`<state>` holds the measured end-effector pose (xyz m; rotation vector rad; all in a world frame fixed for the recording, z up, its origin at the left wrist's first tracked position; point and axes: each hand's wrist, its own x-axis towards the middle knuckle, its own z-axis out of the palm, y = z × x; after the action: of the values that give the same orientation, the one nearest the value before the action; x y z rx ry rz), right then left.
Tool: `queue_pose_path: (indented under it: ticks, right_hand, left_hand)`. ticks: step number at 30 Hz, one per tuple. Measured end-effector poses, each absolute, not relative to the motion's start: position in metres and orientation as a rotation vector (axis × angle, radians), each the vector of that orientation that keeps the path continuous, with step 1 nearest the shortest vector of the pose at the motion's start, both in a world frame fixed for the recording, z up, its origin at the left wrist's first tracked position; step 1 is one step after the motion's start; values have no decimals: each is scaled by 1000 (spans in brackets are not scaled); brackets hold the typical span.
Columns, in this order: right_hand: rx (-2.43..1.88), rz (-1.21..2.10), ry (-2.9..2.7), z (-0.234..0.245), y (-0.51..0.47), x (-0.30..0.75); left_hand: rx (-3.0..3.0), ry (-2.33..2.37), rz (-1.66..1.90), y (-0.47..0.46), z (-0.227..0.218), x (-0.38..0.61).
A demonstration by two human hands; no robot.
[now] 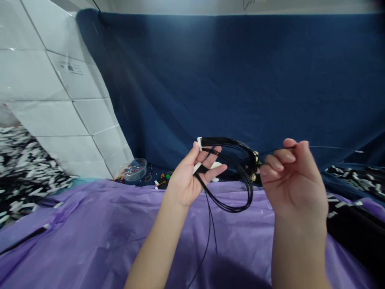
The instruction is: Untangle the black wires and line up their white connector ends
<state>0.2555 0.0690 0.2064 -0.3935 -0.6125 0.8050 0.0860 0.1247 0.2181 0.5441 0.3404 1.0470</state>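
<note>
My left hand (186,176) holds a looped bundle of thin black wires (248,192) in the middle of the view, thumb pressed near a white connector (199,143) at the bundle's end. A second white piece (197,167) lies against the palm, and a few loose wire ends hang below. To the right, my right hand (291,176) is raised with its fingers curled. Thumb and forefinger pinch a single thin wire (329,147), whose light tip points to the right. Part of the wire is hidden behind the fingers.
Purple sheeting (120,233) covers the work surface. A heap of black wires with white connectors (24,172) lies at the left, another (357,178) at the right. Behind are a clear plastic bowl (134,170), small colourful bits, a blue cloth (240,80) and stacked white boxes (87,116).
</note>
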Motion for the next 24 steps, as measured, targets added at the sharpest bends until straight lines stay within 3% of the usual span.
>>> queue_pose_path:
  ticks: [7,13,16,24]
  right_hand:
    - [-226,625,-534,212,67,263]
    - [-762,39,-1225,206,46,244]
    - [-972,-43,-1499,203,45,233]
    - [-1005,-116,-1454,195,61,217]
  left_hand:
    - [514,352,1155,128,217,88]
    - [794,377,1189,123,207,94]
    - [897,423,1204,118,205,97]
    - [952,400,1174,113,204,98]
